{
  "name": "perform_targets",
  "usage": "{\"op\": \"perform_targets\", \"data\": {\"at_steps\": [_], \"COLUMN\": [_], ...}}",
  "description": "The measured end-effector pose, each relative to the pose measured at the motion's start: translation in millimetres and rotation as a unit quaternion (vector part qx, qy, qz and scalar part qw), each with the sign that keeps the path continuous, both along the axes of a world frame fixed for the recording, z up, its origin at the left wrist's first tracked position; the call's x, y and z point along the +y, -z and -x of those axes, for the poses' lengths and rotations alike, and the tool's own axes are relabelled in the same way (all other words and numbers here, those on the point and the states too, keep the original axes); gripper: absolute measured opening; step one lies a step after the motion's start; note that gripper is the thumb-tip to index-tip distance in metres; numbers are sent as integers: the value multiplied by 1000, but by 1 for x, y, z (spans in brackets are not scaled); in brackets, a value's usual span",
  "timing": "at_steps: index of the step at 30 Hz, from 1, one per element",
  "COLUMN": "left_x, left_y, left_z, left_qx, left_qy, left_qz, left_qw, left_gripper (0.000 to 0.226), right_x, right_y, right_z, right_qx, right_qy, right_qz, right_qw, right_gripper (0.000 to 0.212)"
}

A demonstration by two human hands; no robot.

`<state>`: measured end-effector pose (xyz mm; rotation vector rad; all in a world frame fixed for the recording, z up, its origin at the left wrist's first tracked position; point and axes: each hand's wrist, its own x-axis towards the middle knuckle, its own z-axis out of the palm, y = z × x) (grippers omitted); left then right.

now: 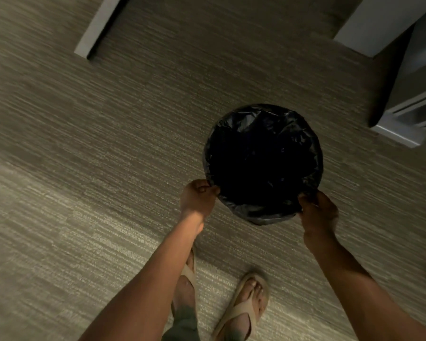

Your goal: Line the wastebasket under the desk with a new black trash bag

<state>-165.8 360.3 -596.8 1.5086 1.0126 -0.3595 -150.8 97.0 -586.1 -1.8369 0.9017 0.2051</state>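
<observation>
A round wastebasket [268, 217] stands on the carpet right of centre, seen from above. A glossy black trash bag [263, 134] lines it, its edge folded out over the rim all around. The basket's own wall is hidden under the plastic. My left hand [198, 199] pinches the bag edge at the rim's near left side. At the near right side of the rim, my right hand [319, 214] grips the bag edge. The inside of the bag is dark and shows nothing.
Beige striped carpet [84, 143] covers the floor. A pale desk panel [96, 28] stands at the upper left and pale furniture [403, 94] at the upper right, close to the basket. My sandalled feet [246, 306] are just behind the basket.
</observation>
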Motion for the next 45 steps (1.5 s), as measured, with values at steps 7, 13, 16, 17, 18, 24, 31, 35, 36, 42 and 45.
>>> {"op": "perform_targets", "data": {"at_steps": [7,13,16,17,18,24,31,35,36,42,45], "left_x": [70,161,202,213,222,248,238,242,240,231,216], "left_y": [-24,-35,-31,-29,-26,-10,-3,-11,-18,-70,-99], "left_z": [23,25,19,17,14,6,3,7,7,1,-3], "left_qx": [-35,-41,-35,-31,-27,21,32,48,54,4,-95], "left_qy": [-96,-135,-130,-126,-123,-93,-108,-99,-92,38,185], "left_qz": [5,-44,-76,-86,-94,-164,-174,-191,-199,-330,-444], "left_qw": [995,989,988,988,988,982,978,976,974,943,872], "left_gripper": [15,9,9,11,16,30,32,31,32,73,84], "right_x": [76,177,226,239,250,282,278,282,281,265,260], "right_y": [-19,-28,-27,-25,-24,-7,0,-9,-16,-68,-98], "right_z": [-16,-40,-58,-64,-70,-82,-84,-87,-87,-82,-82], "right_qx": [-13,-24,-8,-1,6,46,47,57,60,-57,-149], "right_qy": [-58,-171,-206,-212,-218,-237,-277,-354,-369,-448,-542], "right_qz": [5,75,100,102,102,104,110,130,152,244,299], "right_qw": [998,982,973,972,971,965,953,925,915,858,772], "right_gripper": [20,28,32,33,35,40,35,48,56,74,76]}}
